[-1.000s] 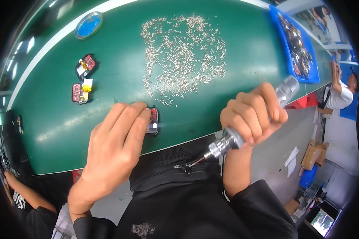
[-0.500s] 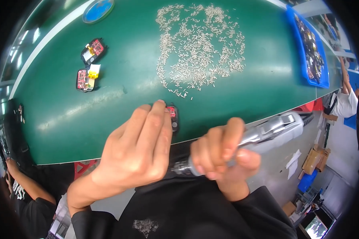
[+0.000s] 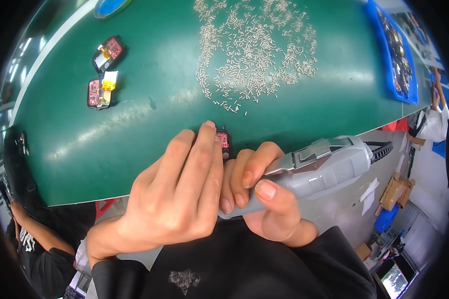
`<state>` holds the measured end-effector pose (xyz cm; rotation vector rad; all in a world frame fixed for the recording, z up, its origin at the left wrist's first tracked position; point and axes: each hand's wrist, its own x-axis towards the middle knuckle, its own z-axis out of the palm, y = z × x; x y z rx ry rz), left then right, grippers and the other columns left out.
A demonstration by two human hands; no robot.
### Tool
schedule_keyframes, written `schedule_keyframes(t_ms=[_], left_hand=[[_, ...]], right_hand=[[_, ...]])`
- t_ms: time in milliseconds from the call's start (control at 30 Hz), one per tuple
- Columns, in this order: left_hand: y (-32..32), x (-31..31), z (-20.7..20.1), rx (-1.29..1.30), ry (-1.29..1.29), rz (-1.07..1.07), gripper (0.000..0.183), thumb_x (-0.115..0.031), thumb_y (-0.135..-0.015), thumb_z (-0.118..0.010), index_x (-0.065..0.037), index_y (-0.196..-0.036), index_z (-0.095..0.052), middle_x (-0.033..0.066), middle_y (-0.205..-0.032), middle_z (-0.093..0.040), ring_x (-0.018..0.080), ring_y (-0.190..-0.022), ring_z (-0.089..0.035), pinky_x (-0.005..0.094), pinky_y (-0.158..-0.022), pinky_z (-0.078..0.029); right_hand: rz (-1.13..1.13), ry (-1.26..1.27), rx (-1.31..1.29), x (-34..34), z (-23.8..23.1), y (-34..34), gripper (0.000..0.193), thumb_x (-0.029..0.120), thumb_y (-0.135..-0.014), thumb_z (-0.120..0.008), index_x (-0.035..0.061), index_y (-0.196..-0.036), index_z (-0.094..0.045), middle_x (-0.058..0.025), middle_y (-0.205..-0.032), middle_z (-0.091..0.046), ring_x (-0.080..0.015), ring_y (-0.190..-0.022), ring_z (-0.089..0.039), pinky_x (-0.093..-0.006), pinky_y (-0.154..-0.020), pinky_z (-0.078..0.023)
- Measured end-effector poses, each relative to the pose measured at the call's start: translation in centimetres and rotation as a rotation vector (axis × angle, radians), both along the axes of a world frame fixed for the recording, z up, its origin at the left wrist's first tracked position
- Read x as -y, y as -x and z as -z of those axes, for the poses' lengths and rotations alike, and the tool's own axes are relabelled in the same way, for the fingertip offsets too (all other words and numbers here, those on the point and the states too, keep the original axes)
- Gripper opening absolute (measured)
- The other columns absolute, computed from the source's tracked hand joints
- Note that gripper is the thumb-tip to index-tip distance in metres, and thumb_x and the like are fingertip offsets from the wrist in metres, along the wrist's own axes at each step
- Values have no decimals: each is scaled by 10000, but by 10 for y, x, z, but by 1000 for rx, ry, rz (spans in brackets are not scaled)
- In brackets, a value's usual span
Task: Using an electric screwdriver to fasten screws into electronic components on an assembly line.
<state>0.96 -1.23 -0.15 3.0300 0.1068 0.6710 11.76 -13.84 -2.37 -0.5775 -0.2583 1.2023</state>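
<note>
At the table's near edge, my left hand [image 3: 177, 194] is closed over a small black housing with a red circuit board [image 3: 224, 140]. My fingers cover the housing's left part, so only its right side shows. My right hand [image 3: 267, 192] is wrapped around a grey electric screwdriver [image 3: 329, 162] with a metal lever and a black cord at its back end. The screwdriver lies almost level, its front end pointing left; my hands hide its tip. Farther off, many small silver screws [image 3: 249, 55] are spread over the green table [image 3: 154, 144].
Two open black housings with red boards, an upper one [image 3: 115, 47] and a lower one [image 3: 93, 94], lie at the left. A blue dish [image 3: 110, 7] stands at the far left. A blue bin [image 3: 406, 92] of dark parts stands at the right. Another person [image 3: 45, 264] sits at lower left.
My right hand has brought the screwdriver left and up against my left hand, and its front end is now hidden. My left hand stays over the housing. The view has shifted slightly.
</note>
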Motion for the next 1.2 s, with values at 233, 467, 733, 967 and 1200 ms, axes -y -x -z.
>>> schedule_keyframes(t_ms=[233,467,733,967,1200], left_hand=[[0,3,-7,-54,9,-1,219,-33,-696,-606,132,-831,-658,257,-908,-640,316,-771,-630,302,-573,-552],[3,0,-2,-62,-11,6,315,-9,-566,-635,142,-841,-655,249,-952,-642,314,-823,-617,300,-629,-556],[10,6,-9,-162,183,-72,401,57,-624,-668,158,-1009,-619,242,-1121,-628,343,-911,-627,383,-704,-560],[12,7,0,-102,152,-54,389,71,-622,-666,152,-1001,-632,242,-1131,-629,339,-928,-633,376,-724,-571],[11,6,2,-66,152,-58,371,78,-615,-668,154,-977,-639,243,-1115,-635,334,-896,-639,374,-701,-573]], right_hand=[[-9,4,63,0,1,-2,112,79,-910,-525,3,-958,-458,-121,-752,-515,-208,-671,-536,-339,-650,-457],[-93,-9,111,6,-28,-36,199,228,-919,-544,71,-863,-435,-38,-674,-472,-163,-507,-479,-329,-555,-443],[-22,-244,328,-29,-50,-88,174,248,-939,-496,89,-885,-452,-21,-657,-453,-108,-485,-448,-278,-521,-398],[-107,-214,462,-44,-46,-95,166,257,-934,-480,95,-906,-457,-32,-690,-466,-122,-525,-462,-282,-567,-390],[-145,-271,435,-49,-34,-98,181,277,-942,-469,106,-884,-451,-28,-688,-465,-115,-514,-454,-287,-565,-393]])
